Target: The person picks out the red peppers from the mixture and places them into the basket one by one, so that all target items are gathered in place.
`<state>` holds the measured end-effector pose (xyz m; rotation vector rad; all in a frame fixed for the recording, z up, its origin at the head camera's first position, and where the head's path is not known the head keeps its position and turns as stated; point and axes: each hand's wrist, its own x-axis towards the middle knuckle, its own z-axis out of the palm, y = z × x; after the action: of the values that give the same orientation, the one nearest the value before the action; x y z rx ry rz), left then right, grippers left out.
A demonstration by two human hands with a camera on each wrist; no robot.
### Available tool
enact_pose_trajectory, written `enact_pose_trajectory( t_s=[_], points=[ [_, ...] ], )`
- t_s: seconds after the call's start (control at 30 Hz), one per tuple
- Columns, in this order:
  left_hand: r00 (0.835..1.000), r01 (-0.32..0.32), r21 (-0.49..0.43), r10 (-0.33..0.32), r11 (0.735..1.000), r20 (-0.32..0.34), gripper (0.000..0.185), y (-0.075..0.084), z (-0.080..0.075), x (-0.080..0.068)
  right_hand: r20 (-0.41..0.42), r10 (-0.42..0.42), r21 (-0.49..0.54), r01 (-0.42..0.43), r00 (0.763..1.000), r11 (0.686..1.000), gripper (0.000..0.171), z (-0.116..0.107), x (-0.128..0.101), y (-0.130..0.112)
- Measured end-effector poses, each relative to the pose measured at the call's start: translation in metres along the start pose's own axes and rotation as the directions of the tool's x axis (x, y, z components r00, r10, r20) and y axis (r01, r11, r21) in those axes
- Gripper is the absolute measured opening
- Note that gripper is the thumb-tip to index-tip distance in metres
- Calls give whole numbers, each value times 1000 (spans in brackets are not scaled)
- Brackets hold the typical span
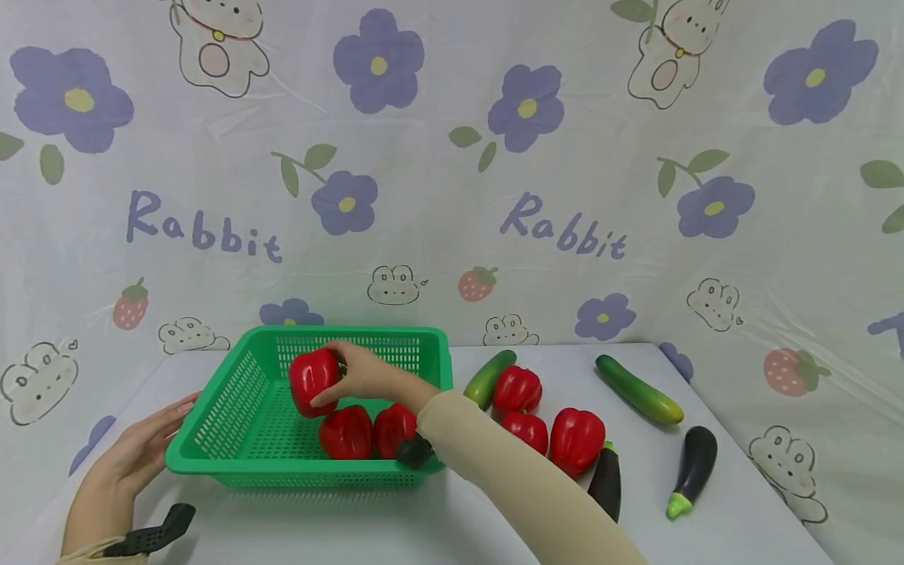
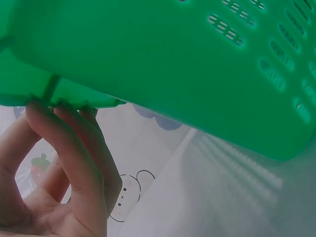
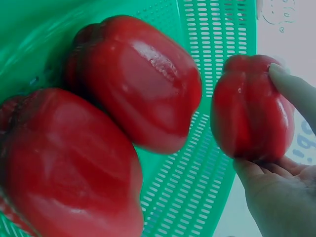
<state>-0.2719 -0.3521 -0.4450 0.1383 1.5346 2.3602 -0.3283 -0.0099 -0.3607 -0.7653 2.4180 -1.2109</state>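
While our right hand (image 1: 367,375) grips a red pepper (image 1: 314,380) over the green basket (image 1: 247,463) — two peppers (image 1: 367,431) already lie inside — our left hand (image 1: 144,447) steadies the rim. Left wrist: straight fingers (image 2: 74,148) touch the basket's edge (image 2: 64,94). Right wrist: fingertips (image 3: 291,84) pinch the pepper (image 3: 252,108) above the mesh floor.

basket (image 1: 233,408): two peppers (image 1: 367,431) inside | cucumbers (image 1: 639,388), eggplants (image 1: 695,467) right

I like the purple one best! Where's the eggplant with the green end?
In the head view the eggplant with the green end lies on the table at the far right, just below the cucumber and right of another eggplant.
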Motion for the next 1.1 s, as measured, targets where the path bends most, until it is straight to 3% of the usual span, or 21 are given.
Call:
enact_pose_trajectory(
  t_s=[0.83,1.1],
  points=[
    [1000,-5,29,5,1000,-16,34,0,-1,1,162,53,-44,-47,985,998,69,14,0,-13],
    [999,-6,47,7,999,-34,33,0,0,1,230,38,-94,-17,973,995,69,21,1,-17]
  ],
)
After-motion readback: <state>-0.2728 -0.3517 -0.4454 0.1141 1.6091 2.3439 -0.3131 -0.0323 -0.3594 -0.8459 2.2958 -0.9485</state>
